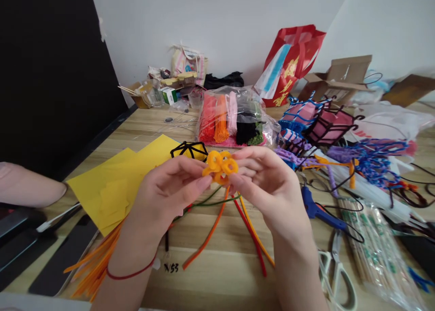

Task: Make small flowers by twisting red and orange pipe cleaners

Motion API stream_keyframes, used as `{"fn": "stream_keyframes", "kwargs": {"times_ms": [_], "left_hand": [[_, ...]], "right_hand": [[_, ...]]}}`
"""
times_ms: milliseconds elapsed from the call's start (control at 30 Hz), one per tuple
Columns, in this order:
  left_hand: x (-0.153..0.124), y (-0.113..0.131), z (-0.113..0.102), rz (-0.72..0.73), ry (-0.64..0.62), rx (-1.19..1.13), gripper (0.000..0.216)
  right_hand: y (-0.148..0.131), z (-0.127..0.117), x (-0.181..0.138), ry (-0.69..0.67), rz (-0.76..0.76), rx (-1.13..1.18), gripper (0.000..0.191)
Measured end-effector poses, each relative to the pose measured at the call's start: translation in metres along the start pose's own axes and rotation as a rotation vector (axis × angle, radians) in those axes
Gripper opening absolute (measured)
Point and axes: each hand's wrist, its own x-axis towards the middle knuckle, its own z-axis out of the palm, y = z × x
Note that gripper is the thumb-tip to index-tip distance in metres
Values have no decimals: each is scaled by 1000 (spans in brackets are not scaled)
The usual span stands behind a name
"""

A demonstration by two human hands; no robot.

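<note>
Between my two hands is a yellow-orange pipe cleaner flower (221, 166), bent into several round loops. My left hand (176, 184) pinches its left side between thumb and fingers. On the other side, the thumb and index finger of my right hand (265, 179) grip the right loops. Below it on the table lie loose pipe cleaners: an orange one (207, 241), a red one (249, 234), a yellow one (254, 227) and a green one (214, 202). Just behind my left hand stands a black-framed yellow piece (189, 150), partly covered.
Yellow sheets (132, 166) and orange pipe cleaners (98, 263) lie left, near a phone (63, 256). Bagged pipe cleaners (234, 116) sit behind. To the right are a blue glue gun (319, 211), scissors (340, 275), wrapped sticks (380, 247) and pink lanterns (331, 125).
</note>
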Motion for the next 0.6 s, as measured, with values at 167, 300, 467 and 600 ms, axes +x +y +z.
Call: {"fn": "stream_keyframes", "kwargs": {"times_ms": [167, 300, 467, 600], "left_hand": [[2, 0, -2, 69, -60, 67, 17], [2, -2, -1, 78, -94, 134, 11], [0, -4, 8, 164, 61, 210, 17], [5, -8, 9, 137, 88, 208, 9]], "right_hand": [[2, 3, -3, 43, -74, -104, 27], [5, 4, -4, 97, -145, -231, 28], [8, 2, -5, 80, -229, -401, 31], [7, 1, -7, 22, -268, -459, 36]]}}
